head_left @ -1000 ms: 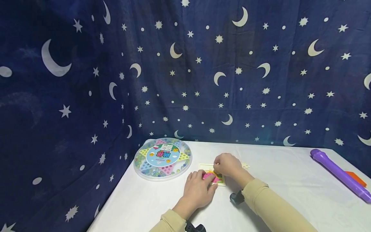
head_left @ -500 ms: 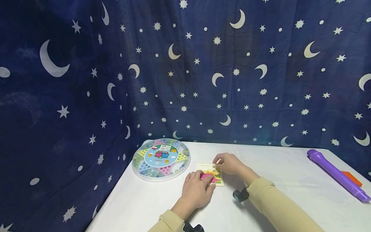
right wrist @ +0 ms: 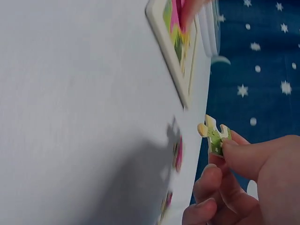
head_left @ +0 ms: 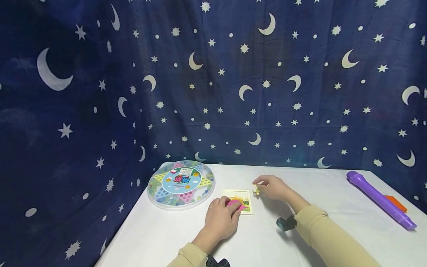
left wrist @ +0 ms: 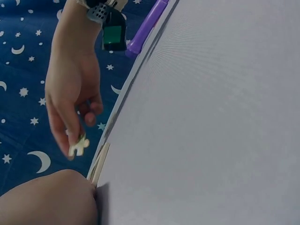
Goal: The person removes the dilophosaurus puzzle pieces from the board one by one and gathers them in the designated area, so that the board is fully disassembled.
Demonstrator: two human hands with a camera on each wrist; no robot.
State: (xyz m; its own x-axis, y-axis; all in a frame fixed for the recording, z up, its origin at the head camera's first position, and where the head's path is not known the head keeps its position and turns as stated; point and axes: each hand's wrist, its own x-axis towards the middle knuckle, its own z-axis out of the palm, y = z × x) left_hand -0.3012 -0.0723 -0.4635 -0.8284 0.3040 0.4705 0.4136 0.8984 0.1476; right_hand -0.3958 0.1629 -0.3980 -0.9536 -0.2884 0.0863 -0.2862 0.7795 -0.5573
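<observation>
A: Where's the small green, yellow and white knobbed jigsaw piece [right wrist: 216, 140]?
B: Pinched in the right hand's [head_left: 272, 188] fingers, raised off the white tabletop [head_left: 260, 244], just right of the square cream-framed picture puzzle [right wrist: 169, 58].
A: Left hand [head_left: 221, 221]?
B: Fingers loosely spread, touching the puzzle's pink area [right wrist: 175, 17].
A: Rest?
B: Round clear-plastic marble-game box [head_left: 181, 181] far left. Long purple plastic rod [head_left: 380, 200] right, flat orange thing [head_left: 397, 203] just beyond it.

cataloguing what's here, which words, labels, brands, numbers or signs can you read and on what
"跳棋", upside down, as best I can tell: round box.
Other print on its label: too small.
White sticker: too small to read.
Puzzle frame and piece: no readable text.
</observation>
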